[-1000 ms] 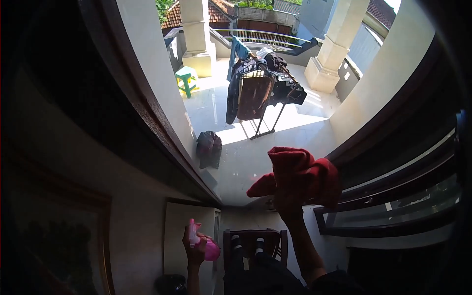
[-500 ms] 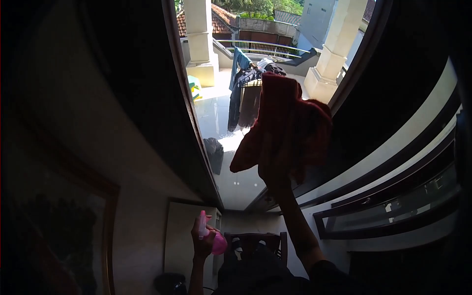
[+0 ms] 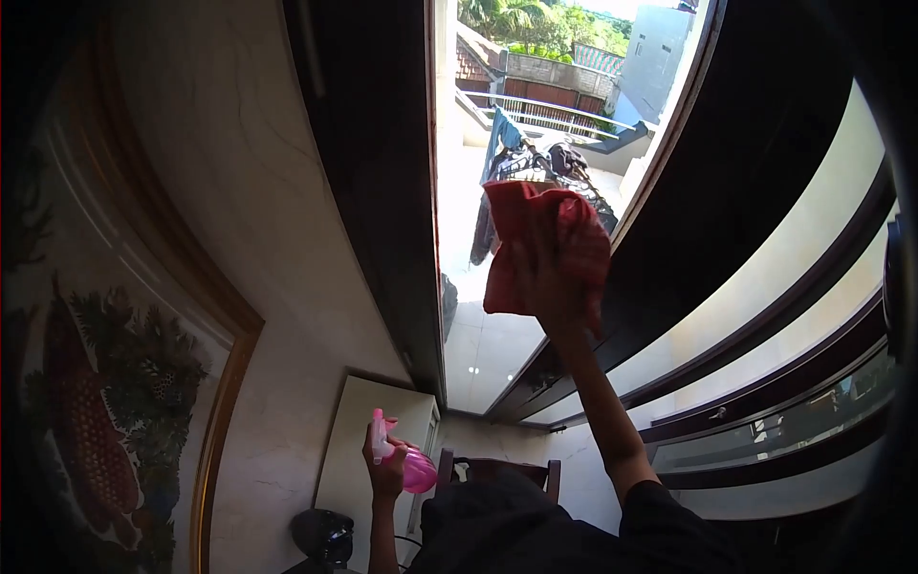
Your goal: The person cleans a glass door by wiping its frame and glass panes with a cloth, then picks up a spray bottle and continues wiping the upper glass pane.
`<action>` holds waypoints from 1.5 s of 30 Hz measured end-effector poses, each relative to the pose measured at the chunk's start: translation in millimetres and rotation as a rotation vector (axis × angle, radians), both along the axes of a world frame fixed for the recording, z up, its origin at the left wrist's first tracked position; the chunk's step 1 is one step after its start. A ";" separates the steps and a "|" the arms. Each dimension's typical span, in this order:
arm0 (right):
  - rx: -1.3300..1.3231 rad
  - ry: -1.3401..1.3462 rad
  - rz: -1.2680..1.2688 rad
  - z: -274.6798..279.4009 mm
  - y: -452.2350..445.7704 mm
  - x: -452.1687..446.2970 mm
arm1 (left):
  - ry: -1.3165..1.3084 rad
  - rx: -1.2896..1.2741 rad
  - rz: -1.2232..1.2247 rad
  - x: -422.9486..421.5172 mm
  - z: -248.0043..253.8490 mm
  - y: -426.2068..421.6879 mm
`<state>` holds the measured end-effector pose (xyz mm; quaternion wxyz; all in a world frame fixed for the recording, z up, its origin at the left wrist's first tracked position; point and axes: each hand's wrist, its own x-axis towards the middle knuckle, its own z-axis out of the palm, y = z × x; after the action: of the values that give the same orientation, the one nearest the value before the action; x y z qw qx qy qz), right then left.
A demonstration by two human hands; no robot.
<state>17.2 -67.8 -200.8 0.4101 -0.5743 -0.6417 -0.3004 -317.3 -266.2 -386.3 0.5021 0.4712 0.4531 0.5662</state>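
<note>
A red cloth (image 3: 507,273) is spread under my right hand (image 3: 557,287), which is raised in front of a tall glass pane (image 3: 478,354) with a dark frame. The fingers lie over the cloth and hold it; folds of it stick out above and to the left. Low on the left, my left hand (image 3: 384,471) grips a pink spray bottle (image 3: 419,471) by its neck. The sprayer head points up, and the fingers are wrapped around it near the trigger.
Below me is a dark wooden chair (image 3: 553,478). A pale cabinet (image 3: 368,411) and a black plastic bag (image 3: 323,536) stand at the lower left. A gold-framed picture (image 3: 229,383) hangs on the left wall. Beyond the glass, laundry (image 3: 564,163) hangs on a rack.
My view has shifted and brightened. My right hand and the cloth have moved slightly downward in view, and the cloth looks more bunched. The left hand keeps its grip on the spray bottle.
</note>
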 end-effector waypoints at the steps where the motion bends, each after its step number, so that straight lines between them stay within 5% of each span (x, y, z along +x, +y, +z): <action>1: 0.073 0.000 -0.187 46.1 -6.7 -6.6 | -0.012 0.001 -0.001 -5.1 -4.8 -1.0; 2: 0.148 0.001 -0.374 96.3 -14.9 -14.7 | -0.013 0.009 0.005 -9.0 -6.4 -2.2; 5: 0.226 -0.091 -0.247 136.7 7.5 -27.8 | 0.063 -0.009 0.002 -11.2 -8.0 1.7; 8: 0.050 -0.395 0.073 70.5 14.9 -30.1 | 0.056 0.001 0.025 -3.6 0.1 5.9; 9: -0.080 -0.534 0.180 0.5 33.6 -12.2 | 0.084 0.028 0.026 0.2 7.7 8.2; 11: -0.157 -0.595 0.274 -55.4 21.7 -8.5 | 0.095 0.083 0.016 7.6 21.2 9.9; 15: -0.474 -0.303 0.681 -60.3 12.1 -1.4 | 0.044 0.102 0.042 14.7 16.8 4.4; 17: -0.700 0.758 0.675 10.5 0.9 -13.0 | 0.045 0.108 0.011 15.8 12.0 -0.5; 18: -0.114 0.560 0.866 -8.9 38.8 -10.0 | 0.049 0.102 0.008 18.1 15.3 -3.7; 19: -0.077 0.365 0.693 22.9 31.7 -14.9 | 0.020 0.073 0.004 21.9 21.4 -6.6; 21: -0.554 0.467 0.368 117.6 -8.3 -52.0 | -0.003 0.037 -0.004 26.7 23.6 -8.9; 22: -0.558 0.476 0.365 108.6 0.4 -50.9 | 0.006 0.038 -0.009 27.7 21.4 -7.9; 24: 0.185 -0.397 0.064 68.5 28.4 -46.6 | 0.025 0.038 -0.020 27.6 21.7 -6.1; 25: 0.064 -0.444 0.089 43.8 26.1 -48.8 | 0.042 0.057 -0.024 29.7 23.5 -3.7; 27: -0.106 -0.012 0.525 -21.1 25.7 -55.4 | 0.012 0.045 -0.033 32.0 28.4 -2.9; 28: -0.380 -0.185 0.353 -49.2 24.6 -47.7 | 0.019 0.042 -0.042 28.9 28.6 -3.3; 29: -0.380 -0.180 0.347 -64.8 27.2 -38.4 | 0.034 0.054 -0.037 27.5 27.4 -2.1; 32: -0.651 0.589 1.365 -92.3 29.1 -15.2 | 0.037 0.068 -0.062 23.1 32.3 0.0; 38: -0.297 0.502 0.776 37.6 32.3 -6.2 | 0.053 0.077 -0.037 25.5 33.8 16.2; 40: -0.120 0.037 0.086 82.0 1.0 -16.8 | 0.062 0.100 -0.040 28.6 29.0 21.3; 41: 0.147 -0.200 -0.113 72.1 3.2 -13.9 | 0.074 0.101 -0.021 29.8 26.8 22.2; 45: 0.041 -0.145 -0.190 -70.1 6.2 -4.2 | 0.048 0.095 -0.055 44.8 53.5 32.8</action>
<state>13.0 -61.7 -270.9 0.3439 -0.6007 -0.6060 -0.3919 -272.5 -233.4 -332.8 0.4837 0.5200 0.4246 0.5615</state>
